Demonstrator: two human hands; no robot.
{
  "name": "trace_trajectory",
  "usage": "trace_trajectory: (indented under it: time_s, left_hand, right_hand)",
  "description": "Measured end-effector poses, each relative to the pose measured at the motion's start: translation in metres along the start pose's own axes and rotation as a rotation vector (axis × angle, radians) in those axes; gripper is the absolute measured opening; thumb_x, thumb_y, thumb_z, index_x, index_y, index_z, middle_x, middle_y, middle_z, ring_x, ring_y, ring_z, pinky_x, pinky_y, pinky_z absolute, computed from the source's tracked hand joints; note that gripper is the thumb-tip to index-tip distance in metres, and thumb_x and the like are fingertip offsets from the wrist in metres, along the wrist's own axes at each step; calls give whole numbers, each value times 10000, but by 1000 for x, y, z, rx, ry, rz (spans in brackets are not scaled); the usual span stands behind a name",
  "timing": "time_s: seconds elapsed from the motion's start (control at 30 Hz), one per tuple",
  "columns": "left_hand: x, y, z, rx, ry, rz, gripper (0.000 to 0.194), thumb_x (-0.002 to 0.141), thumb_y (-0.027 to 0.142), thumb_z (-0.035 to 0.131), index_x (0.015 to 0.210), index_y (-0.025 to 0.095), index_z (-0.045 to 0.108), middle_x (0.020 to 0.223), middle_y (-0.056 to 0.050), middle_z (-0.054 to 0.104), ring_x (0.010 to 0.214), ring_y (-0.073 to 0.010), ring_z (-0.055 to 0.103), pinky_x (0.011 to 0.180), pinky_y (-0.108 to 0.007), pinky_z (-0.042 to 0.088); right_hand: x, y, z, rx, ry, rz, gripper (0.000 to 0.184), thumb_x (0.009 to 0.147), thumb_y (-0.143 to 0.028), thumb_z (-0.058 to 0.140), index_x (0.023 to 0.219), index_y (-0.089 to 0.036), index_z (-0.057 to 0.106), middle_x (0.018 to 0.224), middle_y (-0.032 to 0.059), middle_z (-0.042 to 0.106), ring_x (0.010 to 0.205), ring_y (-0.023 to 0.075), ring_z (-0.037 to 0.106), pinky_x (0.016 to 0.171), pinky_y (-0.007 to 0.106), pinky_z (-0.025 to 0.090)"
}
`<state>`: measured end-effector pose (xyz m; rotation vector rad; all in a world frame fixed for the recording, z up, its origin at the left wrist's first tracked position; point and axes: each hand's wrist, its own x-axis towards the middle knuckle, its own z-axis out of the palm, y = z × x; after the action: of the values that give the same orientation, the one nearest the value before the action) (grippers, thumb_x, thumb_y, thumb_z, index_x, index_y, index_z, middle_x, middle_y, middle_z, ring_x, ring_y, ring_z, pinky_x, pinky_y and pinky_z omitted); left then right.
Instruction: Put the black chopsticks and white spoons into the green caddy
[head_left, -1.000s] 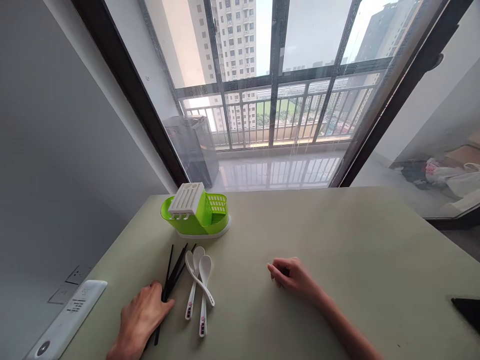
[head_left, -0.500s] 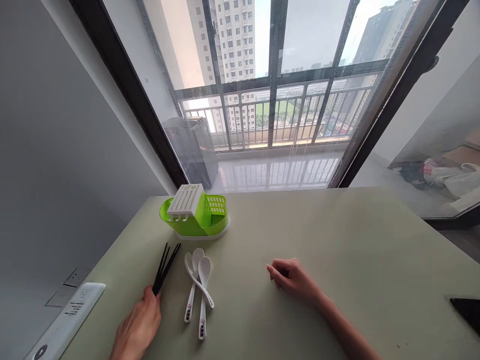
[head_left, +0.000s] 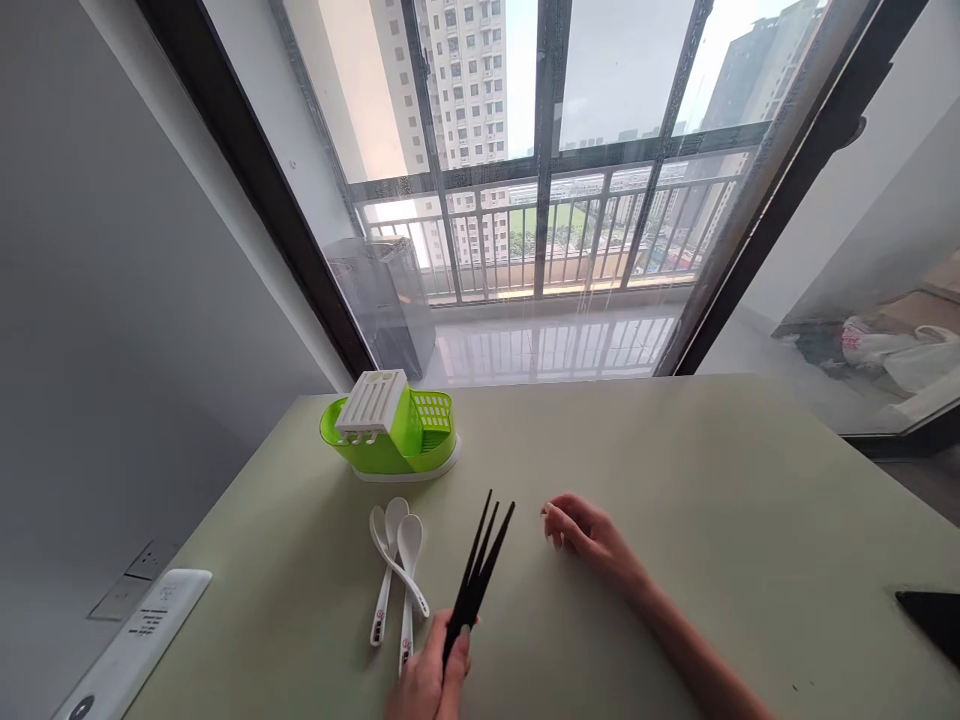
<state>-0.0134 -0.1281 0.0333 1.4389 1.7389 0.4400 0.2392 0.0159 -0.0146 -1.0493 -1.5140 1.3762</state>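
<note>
A bundle of black chopsticks is gripped near its lower end by my left hand, with the tips fanned out and pointing up and away. Just left of that hand lie three white spoons, their handles crossing; my hand partly covers the end of one handle. To the right of the chopsticks, my right hand hovers over or rests on the table, fingers loosely bent and a little apart, holding nothing. Behind the spoons stands a green and white utensil holder with a slotted white top and small hooks.
The pale green table reaches back to a glass window. A white power strip lies along the left edge by the wall. A black object sits at the right edge.
My left hand has swung right with the chopsticks, from left of the spoons to right of them. My right hand has risen slightly in view and its fingers have loosened.
</note>
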Motion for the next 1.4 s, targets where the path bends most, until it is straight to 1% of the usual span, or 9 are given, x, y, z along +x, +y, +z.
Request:
trace_trajectory:
  time_s: [0.1, 0.2, 0.3, 0.47, 0.77, 0.93, 1.03, 1.2, 1.4]
  left_hand:
    - [15, 16, 30, 123, -89, 54, 527, 1019, 481, 205, 1363, 239, 521, 999, -92, 752, 850, -234, 709, 740, -313, 538]
    - [25, 30, 40, 321, -128, 54, 523, 1017, 362, 223, 1476, 216, 427, 1302, -152, 687, 1060, -276, 711, 837, -350, 536]
    - [29, 42, 41, 465, -105, 50, 551, 1019, 297, 204, 1531, 200, 383, 1459, -171, 580, 1162, -301, 681, 864, -355, 533]
    - [28, 47, 43, 582, -68, 28, 576, 1006, 239, 245, 1575, 206, 333, 1562, -154, 465, 1208, -294, 659, 883, -332, 539]
    - [19, 22, 39, 577, 14, 95, 651, 962, 227, 332, 1609, 263, 260, 1469, -125, 556, 1157, -274, 668, 898, -319, 530]
    - [14, 13, 35, 565, 25, 100, 646, 958, 262, 367, 1599, 281, 293, 1463, -112, 564, 1280, -296, 585, 950, -344, 518]
    - [10, 8, 36, 577, 44, 116, 635, 949, 271, 410, 1580, 263, 341, 1424, -117, 587, 1298, -309, 564, 973, -376, 512]
    - [6, 0, 33, 569, 253, 222, 559, 955, 342, 502, 1505, 254, 453, 1205, -109, 667, 1108, -288, 644, 952, -398, 512]
    - [14, -3, -2, 542, 556, 264, 448, 973, 510, 489, 1308, 230, 585, 1136, -113, 638, 1049, -296, 616, 954, -428, 490]
  right_hand:
    - [4, 6, -2, -4, 161, -75, 503, 988, -616, 443, 1273, -219, 565, 1105, 95, 699, 930, 199, 672, 762, 303, 559]
    - [6, 11, -1, -82, 292, -104, 469, 1011, -564, 418, 1323, -237, 543, 1248, 109, 673, 1101, 223, 660, 967, 382, 533]
    - [6, 14, 3, -182, 343, -94, 435, 1007, -520, 448, 1317, -233, 548, 1248, 108, 678, 1121, 232, 660, 993, 398, 525]
    - [5, 15, 6, -331, 332, -164, 346, 1000, -461, 463, 1228, -224, 571, 1214, 107, 668, 1076, 231, 660, 959, 380, 532]
    - [5, 16, 2, -351, 411, -92, 318, 971, -404, 469, 1203, -209, 566, 1167, 119, 686, 1034, 250, 663, 797, 363, 554]
    - [4, 13, 3, -322, 416, -60, 321, 955, -396, 476, 1201, -211, 566, 1188, 116, 682, 1010, 245, 667, 658, 313, 526]
    - [4, 12, 1, -313, 473, -43, 295, 942, -376, 476, 1159, -208, 584, 1183, 114, 681, 975, 239, 664, 715, 333, 527]
    - [5, 12, -6, -254, 595, 8, 250, 906, -335, 486, 1089, -208, 600, 1148, 113, 682, 956, 242, 657, 875, 401, 512]
    - [6, 13, -9, -192, 624, 8, 224, 884, -320, 499, 1044, -208, 608, 1093, 113, 705, 935, 247, 672, 853, 390, 514]
